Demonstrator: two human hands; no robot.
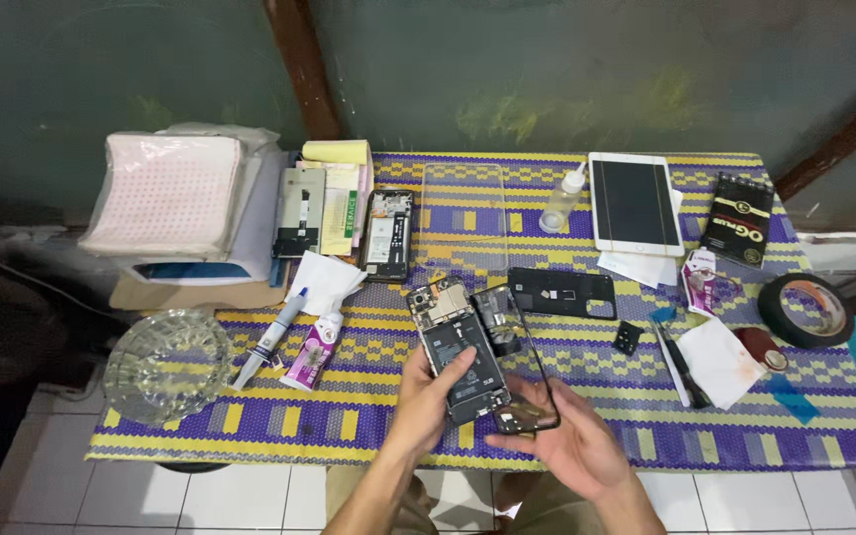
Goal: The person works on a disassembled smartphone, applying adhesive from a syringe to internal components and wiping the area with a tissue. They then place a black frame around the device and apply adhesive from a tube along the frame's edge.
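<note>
— What do the hands hold?
— The left hand (426,398) grips an opened phone (458,349), insides showing. The right hand (569,438), half open, cradles a thin dark frame (525,365) just beside it, at the table's (250,421) near edge.

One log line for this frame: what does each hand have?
left hand: holds opened phone | right hand: holds clear phone case | above patterned table mat

Two bare forearms, left hand (426,396), right hand (572,441), no sleeves, khaki trousers
</note>
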